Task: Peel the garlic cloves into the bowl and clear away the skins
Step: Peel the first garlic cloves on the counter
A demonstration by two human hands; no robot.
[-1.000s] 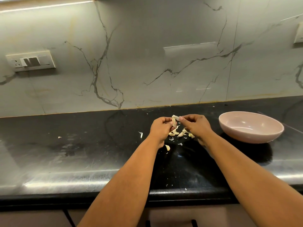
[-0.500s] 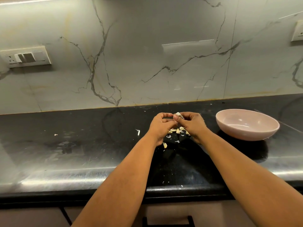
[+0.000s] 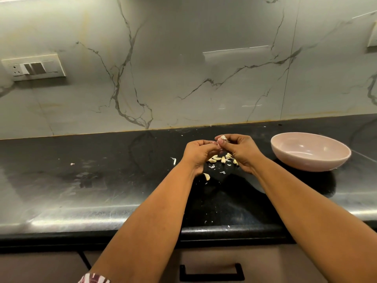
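Garlic clove [image 3: 223,137] sits pinched in the right hand [image 3: 239,151] fingers, while the left hand [image 3: 196,153] fingers curl against it, seemingly picking at skin. Both hover over the loose cloves [image 3: 221,158] mid-worktop, so scraps fall there; the bowl [image 3: 310,152] waits near the right edge.

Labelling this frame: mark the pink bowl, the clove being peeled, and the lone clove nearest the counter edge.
pink bowl [image 3: 302,163]: head view, outer front wall.
clove being peeled [image 3: 223,137]: head view, tip showing above the right thumb.
lone clove [image 3: 207,176]: head view, its middle.
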